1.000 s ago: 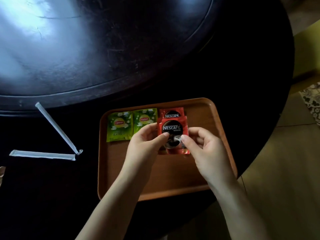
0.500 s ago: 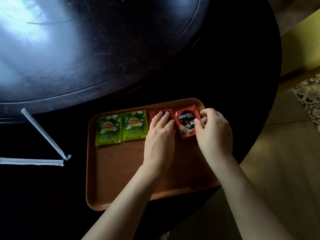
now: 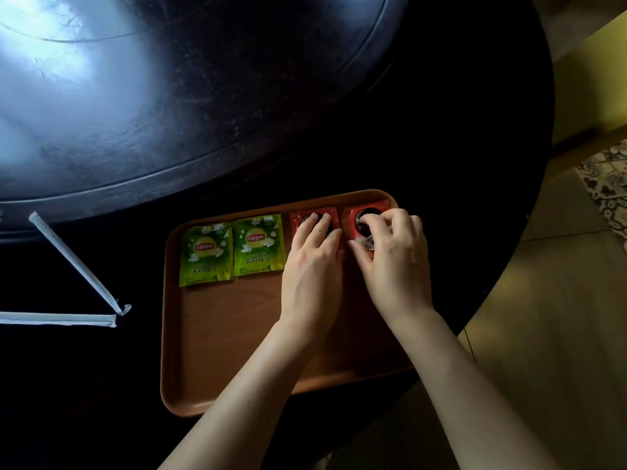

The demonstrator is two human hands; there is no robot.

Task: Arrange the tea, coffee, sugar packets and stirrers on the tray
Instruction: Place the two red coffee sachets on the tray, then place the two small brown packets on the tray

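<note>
A brown wooden tray (image 3: 220, 337) lies on the dark table. Along its far edge sit two green Lipton tea packets (image 3: 206, 254) (image 3: 259, 245) side by side, then two red Nescafe coffee packets. My left hand (image 3: 314, 262) lies flat with its fingers pressing on the left coffee packet (image 3: 298, 217). My right hand (image 3: 390, 256) pinches the right coffee packet (image 3: 353, 222) at the tray's far right corner; the packet lies on the tray. Two paper-wrapped stirrers (image 3: 73, 262) (image 3: 57, 318) rest on the table left of the tray.
A raised round turntable (image 3: 203, 96) fills the table's far side, glaring with reflected light. The table edge curves down the right, with yellowish floor (image 3: 543, 334) and a patterned rug (image 3: 607, 184) beyond.
The right hand carried the top coffee packet off the stack to the right and set it down beside the other. The left hand moved onto the left coffee packet.
</note>
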